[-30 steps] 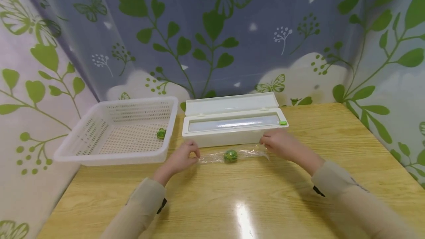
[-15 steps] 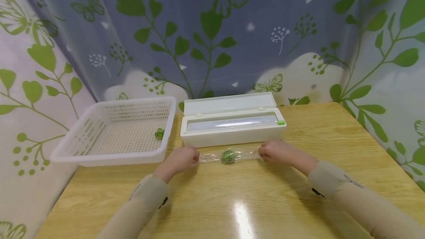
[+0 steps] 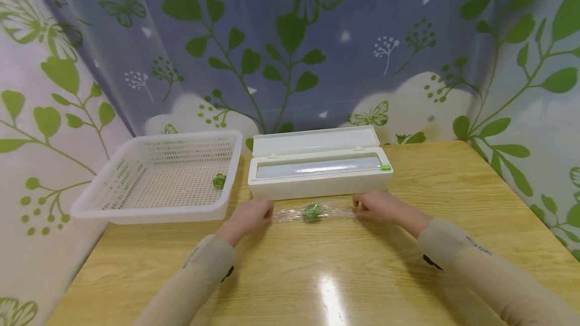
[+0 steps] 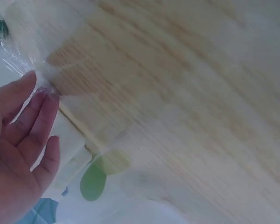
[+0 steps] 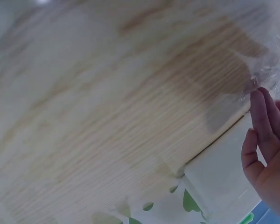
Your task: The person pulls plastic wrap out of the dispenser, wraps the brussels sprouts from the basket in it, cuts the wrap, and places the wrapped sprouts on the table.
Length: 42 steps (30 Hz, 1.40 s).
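Note:
A small round green item (image 3: pixel 311 212) sits inside a twisted strip of clear cling film (image 3: pixel 335 211), just in front of a long white cling film dispenser (image 3: pixel 319 187). My left hand (image 3: pixel 250 216) pinches the strip's left end; the left wrist view shows its thumb and fingertips (image 4: pixel 30 80) meeting on the crinkled film. At the right end, my right hand (image 3: pixel 376 207) pinches the film, its fingers (image 5: pixel 261 109) reaching the plastic in the right wrist view. The film stretches between both hands close over the wooden table (image 3: pixel 290 270). What the green item is stays unclear under the wrap.
The dispenser's lid (image 3: pixel 317 142) stands raised at the back, with a film roll (image 3: pixel 317 167) inside and a green slider (image 3: pixel 385 167) at its right end. To the left is a white perforated basket (image 3: pixel 154 217) containing another small green item (image 3: pixel 219 180). Patterned curtains (image 3: pixel 290 64) border the table.
My right hand has come down onto the film's loose right end, and my left fingers have closed on the other end. The film is now narrower and more twisted beside the green item.

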Tool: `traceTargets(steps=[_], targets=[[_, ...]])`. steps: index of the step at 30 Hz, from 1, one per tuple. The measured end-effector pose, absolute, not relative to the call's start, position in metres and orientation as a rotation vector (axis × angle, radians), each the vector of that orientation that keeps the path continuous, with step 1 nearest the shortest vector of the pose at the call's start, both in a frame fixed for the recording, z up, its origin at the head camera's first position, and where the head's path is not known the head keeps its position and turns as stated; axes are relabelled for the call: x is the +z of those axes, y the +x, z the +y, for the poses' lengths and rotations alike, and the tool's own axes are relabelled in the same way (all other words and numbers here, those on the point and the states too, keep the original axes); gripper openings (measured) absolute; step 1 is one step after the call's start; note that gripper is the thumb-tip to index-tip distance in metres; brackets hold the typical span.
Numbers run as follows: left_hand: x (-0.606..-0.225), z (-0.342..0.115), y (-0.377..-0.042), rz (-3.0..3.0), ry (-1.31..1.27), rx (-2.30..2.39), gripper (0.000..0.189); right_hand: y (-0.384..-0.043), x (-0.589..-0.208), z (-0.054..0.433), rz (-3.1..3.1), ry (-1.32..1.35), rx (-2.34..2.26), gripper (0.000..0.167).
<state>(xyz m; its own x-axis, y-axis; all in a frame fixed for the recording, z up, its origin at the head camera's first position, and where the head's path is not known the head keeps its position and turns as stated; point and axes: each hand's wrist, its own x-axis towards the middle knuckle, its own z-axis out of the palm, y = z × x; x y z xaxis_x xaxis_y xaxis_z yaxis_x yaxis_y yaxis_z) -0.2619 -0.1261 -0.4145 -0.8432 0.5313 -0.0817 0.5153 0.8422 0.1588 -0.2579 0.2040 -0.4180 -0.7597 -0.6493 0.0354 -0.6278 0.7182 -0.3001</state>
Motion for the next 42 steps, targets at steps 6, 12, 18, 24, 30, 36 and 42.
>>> traceTargets(steps=[6, 12, 18, 24, 30, 36, 42], targets=[[-0.417, -0.124, -0.263, 2.896, 0.775, 0.254, 0.024, -0.259, -0.420, 0.197, 2.884, -0.916, -0.403, 0.046], [-0.420, -0.126, -0.264, 2.904, 0.842, 0.200, 0.009, -0.260, -0.419, 0.195, 2.906, -0.992, -0.357, 0.016], [-0.416, -0.126, -0.264, 2.898, 0.823, 0.196, 0.010, -0.258, -0.414, 0.198, 2.911, -1.041, -0.342, 0.016], [-0.411, -0.127, -0.261, 2.864, 0.814, 0.165, 0.011, -0.257, -0.410, 0.202, 2.868, -1.105, -0.332, 0.019], [-0.418, -0.130, -0.260, 2.821, 0.841, 0.195, 0.008, -0.259, -0.417, 0.204, 2.855, -1.155, -0.321, 0.023], [-0.412, -0.134, -0.260, 2.791, 0.737, 0.333, 0.011, -0.256, -0.412, 0.204, 2.817, -1.013, -0.439, 0.019], [-0.403, -0.128, -0.261, 2.794, 0.720, 0.415, 0.029, -0.253, -0.398, 0.177, 2.839, -1.082, -0.367, 0.032]])
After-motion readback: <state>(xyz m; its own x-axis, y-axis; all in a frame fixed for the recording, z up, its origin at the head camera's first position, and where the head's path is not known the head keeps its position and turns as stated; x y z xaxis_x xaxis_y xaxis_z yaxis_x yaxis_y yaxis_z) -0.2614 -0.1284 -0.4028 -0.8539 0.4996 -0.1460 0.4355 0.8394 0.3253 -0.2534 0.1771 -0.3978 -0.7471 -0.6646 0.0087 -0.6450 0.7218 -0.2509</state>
